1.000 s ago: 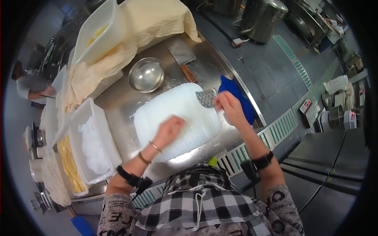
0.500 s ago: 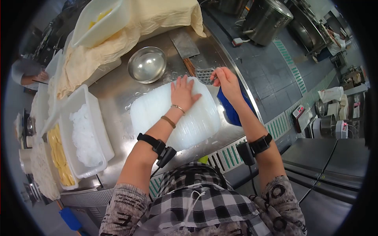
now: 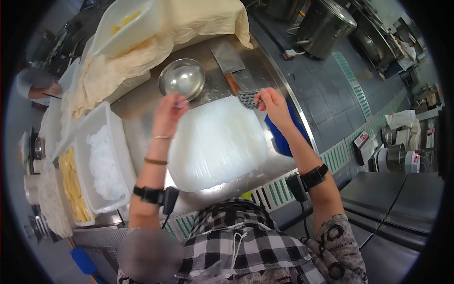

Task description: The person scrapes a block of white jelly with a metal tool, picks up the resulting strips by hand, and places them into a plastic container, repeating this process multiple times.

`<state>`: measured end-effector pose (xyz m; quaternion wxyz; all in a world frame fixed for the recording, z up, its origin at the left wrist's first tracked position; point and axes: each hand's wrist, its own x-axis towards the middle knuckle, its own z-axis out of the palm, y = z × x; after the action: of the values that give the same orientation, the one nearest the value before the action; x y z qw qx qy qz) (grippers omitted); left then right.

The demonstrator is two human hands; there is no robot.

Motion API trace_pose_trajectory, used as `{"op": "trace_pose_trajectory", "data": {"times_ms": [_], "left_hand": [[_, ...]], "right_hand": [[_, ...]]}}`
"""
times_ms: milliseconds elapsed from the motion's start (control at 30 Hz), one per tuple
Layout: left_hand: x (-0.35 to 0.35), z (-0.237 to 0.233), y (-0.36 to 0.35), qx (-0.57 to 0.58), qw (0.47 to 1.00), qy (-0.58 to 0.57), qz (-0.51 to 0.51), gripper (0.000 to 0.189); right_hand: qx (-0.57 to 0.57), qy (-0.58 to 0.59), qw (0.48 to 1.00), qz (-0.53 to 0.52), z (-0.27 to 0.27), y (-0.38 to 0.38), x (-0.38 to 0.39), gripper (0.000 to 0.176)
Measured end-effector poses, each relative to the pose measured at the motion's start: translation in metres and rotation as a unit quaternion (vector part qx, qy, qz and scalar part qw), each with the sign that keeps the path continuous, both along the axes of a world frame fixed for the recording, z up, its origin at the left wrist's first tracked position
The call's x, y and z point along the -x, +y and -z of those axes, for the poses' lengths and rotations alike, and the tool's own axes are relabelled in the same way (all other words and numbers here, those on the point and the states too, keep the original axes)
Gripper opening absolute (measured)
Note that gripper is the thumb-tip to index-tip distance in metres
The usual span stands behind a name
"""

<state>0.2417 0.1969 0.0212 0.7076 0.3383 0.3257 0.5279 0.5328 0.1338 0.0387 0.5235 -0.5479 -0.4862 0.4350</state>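
A large, translucent white jelly block (image 3: 220,144) lies on the metal table in front of me. My right hand (image 3: 274,108) grips a metal grater (image 3: 248,99) with rows of raised holes, over the block's far right corner. My left hand (image 3: 169,114) is in the air off the block's far left corner, close to the steel bowl (image 3: 182,78). Its fingers look curled together but are blurred by motion; a small pale spot shows at their tips, too smeared to name.
A cleaver (image 3: 227,56) lies beyond the block. To the left stand a white tub (image 3: 128,165) of white shreds and a tray of yellow pieces (image 3: 72,187). A blue object (image 3: 283,135) sits by the table's right edge. Cream cloth (image 3: 203,19) covers the back; another person (image 3: 35,87) stands far left.
My left hand has lifted off the jelly block and moved left towards the bowl, its fingers curling in. The right hand stays near the far corner with the grater, which shows more clearly now.
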Motion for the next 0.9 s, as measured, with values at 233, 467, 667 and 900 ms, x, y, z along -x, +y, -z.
{"op": "trace_pose_trajectory", "data": {"times_ms": [233,467,667,900], "left_hand": [[0.169,-0.038,-0.022,-0.036,0.95,0.173,-0.258,0.021],[0.025,-0.008,-0.01,-0.004,0.911,0.409,0.046,0.016],[-0.088,0.057,0.045,-0.303,0.826,0.466,0.095,0.022],[-0.084,0.074,0.064,-0.229,0.826,0.484,0.173,0.029]], "right_hand": [[0.001,-0.055,0.998,-0.029,0.001,0.048,0.024,0.024],[0.002,-0.042,0.998,0.039,-0.005,0.052,0.025,0.025],[0.011,-0.007,0.998,0.057,-0.005,0.013,0.003,0.024],[0.019,0.008,0.999,0.044,-0.001,-0.001,-0.002,0.024]]}}
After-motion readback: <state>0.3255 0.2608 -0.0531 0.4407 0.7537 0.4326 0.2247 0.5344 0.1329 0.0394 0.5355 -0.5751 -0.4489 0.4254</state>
